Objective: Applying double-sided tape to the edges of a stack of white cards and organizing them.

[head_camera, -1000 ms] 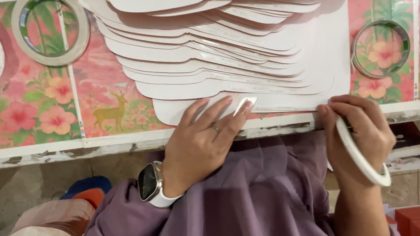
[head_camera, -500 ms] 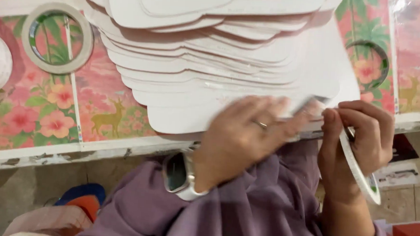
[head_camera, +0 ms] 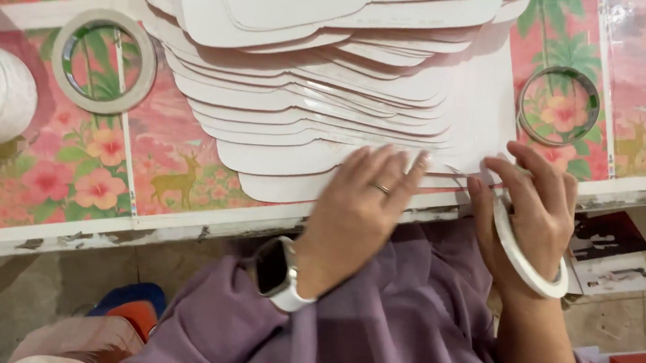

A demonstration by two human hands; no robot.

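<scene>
A fanned stack of white card cut-outs (head_camera: 327, 93) lay on the table (head_camera: 78, 220), which was covered with a pink floral cloth, the nearest cut-outs reaching almost to the near edge. The left hand (head_camera: 362, 202) was laid flat, fingers spread and together with the surface, on the near edge of the lowest cut-out; nothing was gripped by it. A watch (head_camera: 278, 271) was worn on that wrist and a ring on one finger. The right hand (head_camera: 531, 214) was closed around a thin roll of white tape (head_camera: 529, 255), held at the near right of the stack, with the fingertips pinched at what appeared to be the free tape end against the card edge; the end itself was too small to be made out with certainty.

The cut-outs were judged light, thin and fairly stiff, smooth enough to slide over one another, and liable to crease if bent; they were best pressed flat from above or taken by an edge. The tape roll was judged light and rigid, best held around its rim.

A second tape ring (head_camera: 105, 59) lay at the far left, an almost spent ring (head_camera: 559, 105) at the far right, and a thick white roll (head_camera: 0, 91) at the left edge.
</scene>
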